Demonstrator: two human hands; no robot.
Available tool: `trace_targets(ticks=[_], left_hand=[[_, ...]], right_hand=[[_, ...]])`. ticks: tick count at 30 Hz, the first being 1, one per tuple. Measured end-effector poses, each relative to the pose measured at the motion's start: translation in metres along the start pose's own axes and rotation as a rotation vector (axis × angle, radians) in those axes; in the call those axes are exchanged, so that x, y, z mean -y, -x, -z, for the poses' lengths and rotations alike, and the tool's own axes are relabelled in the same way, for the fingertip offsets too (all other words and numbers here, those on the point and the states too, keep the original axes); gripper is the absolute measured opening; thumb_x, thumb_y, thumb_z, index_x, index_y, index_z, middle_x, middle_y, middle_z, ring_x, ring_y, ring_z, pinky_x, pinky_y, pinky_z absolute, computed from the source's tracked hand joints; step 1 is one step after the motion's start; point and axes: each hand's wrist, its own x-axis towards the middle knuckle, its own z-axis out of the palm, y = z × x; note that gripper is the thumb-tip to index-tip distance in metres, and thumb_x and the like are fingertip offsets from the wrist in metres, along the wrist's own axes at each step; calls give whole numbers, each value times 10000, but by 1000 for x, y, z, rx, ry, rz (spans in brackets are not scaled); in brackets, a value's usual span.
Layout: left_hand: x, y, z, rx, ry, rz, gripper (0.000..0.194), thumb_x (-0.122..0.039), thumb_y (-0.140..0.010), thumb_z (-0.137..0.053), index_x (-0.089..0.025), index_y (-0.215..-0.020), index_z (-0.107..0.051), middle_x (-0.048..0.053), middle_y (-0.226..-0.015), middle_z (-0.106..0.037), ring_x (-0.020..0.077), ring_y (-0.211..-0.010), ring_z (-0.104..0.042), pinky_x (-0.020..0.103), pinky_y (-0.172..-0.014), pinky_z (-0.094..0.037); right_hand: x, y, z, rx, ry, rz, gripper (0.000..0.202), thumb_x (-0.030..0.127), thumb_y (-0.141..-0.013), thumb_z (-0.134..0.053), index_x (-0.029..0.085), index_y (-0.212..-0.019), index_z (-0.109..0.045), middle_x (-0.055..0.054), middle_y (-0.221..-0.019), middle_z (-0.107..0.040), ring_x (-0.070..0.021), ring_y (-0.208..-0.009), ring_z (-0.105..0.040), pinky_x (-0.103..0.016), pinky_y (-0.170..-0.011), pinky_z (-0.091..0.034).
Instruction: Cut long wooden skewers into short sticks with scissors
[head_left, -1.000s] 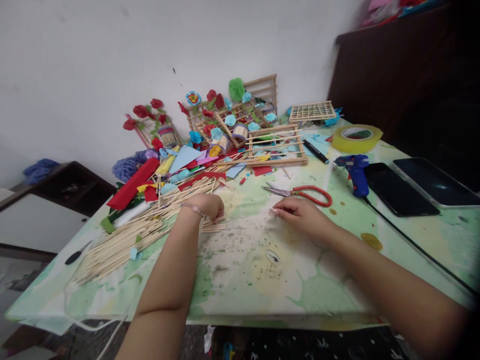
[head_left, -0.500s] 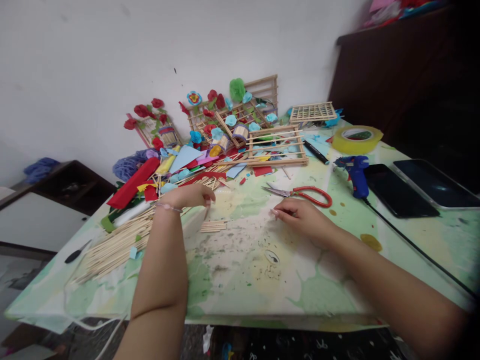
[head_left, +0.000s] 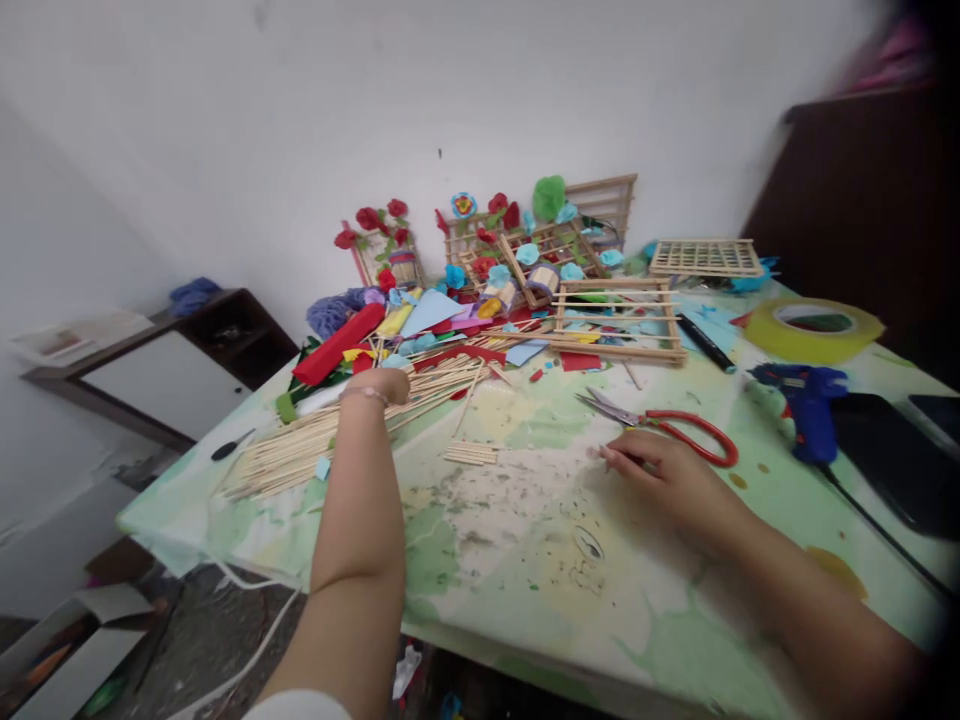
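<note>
My left hand (head_left: 384,384) is over the pile of thin wooden sticks (head_left: 289,452); its fingers are turned away and hidden. My right hand (head_left: 645,462) rests low over the table, thumb and fingertips pressed together on something too small to make out. Just beyond it lie scissors (head_left: 694,432) with red handles, blades pointing left. Between the hands, a small row of short sticks (head_left: 472,454) lies flat, and a longer stick (head_left: 469,398) slants up behind it.
Stick frames (head_left: 619,354), paper flowers (head_left: 550,198) and coloured paper (head_left: 430,313) crowd the back by the wall. On the right are a tape roll (head_left: 765,340), a black marker (head_left: 705,343), a blue glue gun (head_left: 814,415) with its cord, and phones (head_left: 885,460).
The view has turned left, so the table appears shifted right. My left hand has moved left and away from the short sticks, onto the stick pile. My right hand stays near the scissors.
</note>
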Motion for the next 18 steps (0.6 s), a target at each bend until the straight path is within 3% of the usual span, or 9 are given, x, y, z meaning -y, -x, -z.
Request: trace_targets(ticks=[4, 9, 14, 18], left_hand=[[12, -5, -4, -25, 40, 24, 367, -148, -605, -613, -204, -957, -701, 83, -1010, -698, 233, -907, -633, 285, -777, -479], [2, -19, -14, -264, 126, -32, 495, -104, -739, -493, -160, -1227, -553, 120, -1240, -572, 213, -1123, -531, 271, -943, -400], [-24, -30, -29, -353, 174, -142, 426, -99, -760, -477, -170, -1162, -601, 111, -1198, -588, 211, -1100, -535, 271, -951, -385], [-31, -35, -42, -357, 189, -144, 331, -120, -788, -458, -158, -1056, -648, 119, -1101, -633, 205, -1000, -577, 278, -877, -421]], right_hand=[[0, -1, -1, 21, -1, -1, 293, 402, -868, -445, 213, -803, -658, -80, -852, -656, -227, -803, -592, -341, -708, -440], [-2, -1, -3, 25, 6, -7, 289, 418, -863, -443, 228, -814, -655, -85, -861, -657, -249, -819, -600, -367, -711, -457], [-4, -3, -4, 21, 19, -27, 287, 430, -850, -453, 240, -788, -660, -75, -857, -660, -247, -815, -613, -353, -684, -473], [-5, -4, -5, 25, 11, -43, 263, 412, -841, -473, 235, -791, -661, -74, -870, -662, -244, -819, -613, -351, -684, -470]])
